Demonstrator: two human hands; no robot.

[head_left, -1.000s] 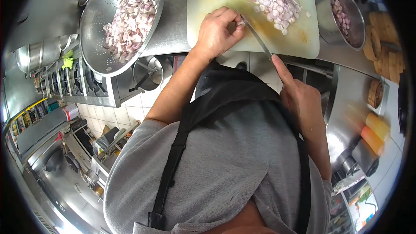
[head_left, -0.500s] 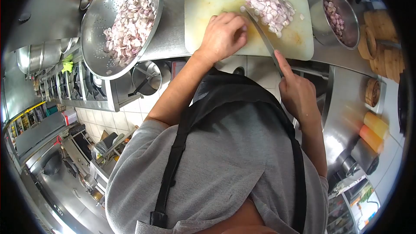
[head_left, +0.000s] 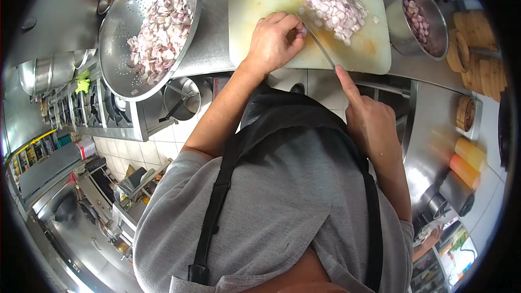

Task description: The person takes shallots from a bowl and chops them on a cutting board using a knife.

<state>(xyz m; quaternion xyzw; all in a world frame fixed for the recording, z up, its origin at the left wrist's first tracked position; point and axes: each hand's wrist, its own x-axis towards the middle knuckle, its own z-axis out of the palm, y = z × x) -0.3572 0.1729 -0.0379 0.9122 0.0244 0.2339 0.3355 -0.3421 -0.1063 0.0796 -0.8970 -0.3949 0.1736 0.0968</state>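
In the head view, my left hand [head_left: 274, 42] is over the near part of the white cutting board [head_left: 247, 0], its fingers curled around a small purple shallot [head_left: 302, 32]. My right hand [head_left: 370, 122] grips a knife [head_left: 322, 49], with the index finger stretched along it; the palm hides the handle. The blade points up and left, and its tip end lies close to the shallot at my left fingertips. Beyond the blade, a pile of sliced shallots [head_left: 335, 10] rests on the board, with a few loose slices around it.
At left, a large perforated metal colander [head_left: 115, 70] holds many pale shallot pieces [head_left: 161, 38]. A metal bowl [head_left: 440, 49] of shallots [head_left: 415, 20] stands right of the board, near bamboo steamers [head_left: 480, 73]. Another person's hand [head_left: 434, 236] shows at lower right.
My left hand has turned slightly, and the shallot in its fingers now shows. The knife has shifted a little left, its blade more foreshortened. Another person's hand has appeared at lower right.
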